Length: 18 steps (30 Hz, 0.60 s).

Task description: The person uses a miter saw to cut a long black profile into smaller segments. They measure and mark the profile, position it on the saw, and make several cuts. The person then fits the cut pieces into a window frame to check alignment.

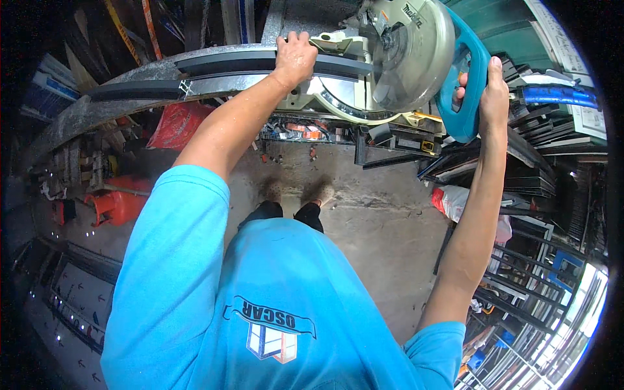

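Note:
My left hand (pixel 296 58) is closed over a long black metal profile (pixel 227 63), pressing it against the fence of a miter saw (pixel 344 97). The profile lies along a grey metal bench top (pixel 231 84), and its right end reaches the saw's blade area. My right hand (pixel 493 97) wraps round the saw's teal loop handle (pixel 478 55). Between my hands sits the saw head with its clear round blade guard (pixel 422 58); the blade itself is hard to make out behind it. Another black profile piece (pixel 133 90) lies farther left on the bench.
Below the bench hang a red bag (pixel 179 123) and small scraps (pixel 305 133). An orange-red cylinder (pixel 120 200) stands on the floor at left. Stacked profiles (pixel 539 175) and a white and red sack (pixel 455 201) crowd the right side. A blue hose-like tube (pixel 559 96) lies beyond my right hand.

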Motion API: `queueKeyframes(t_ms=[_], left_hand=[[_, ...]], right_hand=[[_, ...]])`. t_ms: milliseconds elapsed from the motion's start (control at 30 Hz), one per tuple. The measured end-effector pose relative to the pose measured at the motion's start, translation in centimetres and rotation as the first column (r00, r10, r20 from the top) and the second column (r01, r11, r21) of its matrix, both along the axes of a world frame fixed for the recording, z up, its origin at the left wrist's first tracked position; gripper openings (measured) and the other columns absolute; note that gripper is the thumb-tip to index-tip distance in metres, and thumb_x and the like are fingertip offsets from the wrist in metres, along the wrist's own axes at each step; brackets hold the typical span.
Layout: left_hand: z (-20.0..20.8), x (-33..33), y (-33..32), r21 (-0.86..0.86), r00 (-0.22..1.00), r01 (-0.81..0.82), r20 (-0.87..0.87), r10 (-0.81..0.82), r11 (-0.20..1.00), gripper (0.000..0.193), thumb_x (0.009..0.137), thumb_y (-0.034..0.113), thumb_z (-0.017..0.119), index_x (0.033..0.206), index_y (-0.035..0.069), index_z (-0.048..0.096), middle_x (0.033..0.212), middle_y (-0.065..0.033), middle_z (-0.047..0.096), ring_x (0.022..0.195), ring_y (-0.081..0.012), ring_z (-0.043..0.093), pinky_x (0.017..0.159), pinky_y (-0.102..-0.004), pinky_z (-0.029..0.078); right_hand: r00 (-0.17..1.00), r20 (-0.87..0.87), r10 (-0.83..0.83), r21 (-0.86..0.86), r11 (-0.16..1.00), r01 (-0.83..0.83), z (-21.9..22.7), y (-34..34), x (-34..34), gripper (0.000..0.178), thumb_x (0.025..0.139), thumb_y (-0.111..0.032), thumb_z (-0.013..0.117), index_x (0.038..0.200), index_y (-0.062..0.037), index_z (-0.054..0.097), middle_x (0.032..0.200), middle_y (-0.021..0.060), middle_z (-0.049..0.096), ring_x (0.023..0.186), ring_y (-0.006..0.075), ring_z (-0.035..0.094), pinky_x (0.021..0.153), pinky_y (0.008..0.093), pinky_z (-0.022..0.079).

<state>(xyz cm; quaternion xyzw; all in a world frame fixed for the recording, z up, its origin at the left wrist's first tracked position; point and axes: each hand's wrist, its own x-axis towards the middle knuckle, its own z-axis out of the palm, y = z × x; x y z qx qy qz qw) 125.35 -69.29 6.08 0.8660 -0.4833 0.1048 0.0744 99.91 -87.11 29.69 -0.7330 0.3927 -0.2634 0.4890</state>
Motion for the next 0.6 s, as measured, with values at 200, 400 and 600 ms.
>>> queueKeyframes(t_ms=[200,400,600], left_hand=[[0.36,-0.09,0.20,0.019,1.000,0.008,-0.007,-0.008,1.000,0.031,0.068,0.024,0.085,0.095,0.010,0.079,0.114,-0.0116,0.062,0.112,-0.0336,0.058,0.091,-0.0547,0.048],[0.23,-0.04,0.13,0.023,1.000,0.002,-0.006,-0.002,1.000,0.046,0.060,0.031,0.093,0.098,0.008,0.080,0.115,-0.0106,0.064,0.114,-0.0331,0.058,0.092,-0.0553,0.046],[0.31,-0.09,0.20,0.019,1.000,0.011,-0.006,-0.010,1.000,0.047,0.060,0.032,0.093,0.099,0.008,0.080,0.116,-0.0107,0.064,0.114,-0.0328,0.058,0.092,-0.0548,0.047]], right_hand=[[0.999,-0.034,-0.002,-0.016,1.000,0.002,-0.10,-0.17,-0.17,0.067,0.108,-0.057,0.036,0.087,-0.0001,0.065,0.070,0.0087,0.065,0.055,0.0168,0.063,0.052,0.0337,0.054],[1.000,-0.030,0.005,-0.028,1.000,-0.006,-0.28,-0.24,-0.21,0.068,0.107,-0.058,0.036,0.088,0.0006,0.065,0.072,0.0090,0.065,0.056,0.0167,0.063,0.053,0.0339,0.054],[1.000,-0.023,-0.013,-0.021,1.000,0.012,-0.43,0.23,-0.30,0.069,0.107,-0.058,0.036,0.087,0.0005,0.064,0.071,0.0085,0.064,0.056,0.0166,0.063,0.053,0.0338,0.054]])
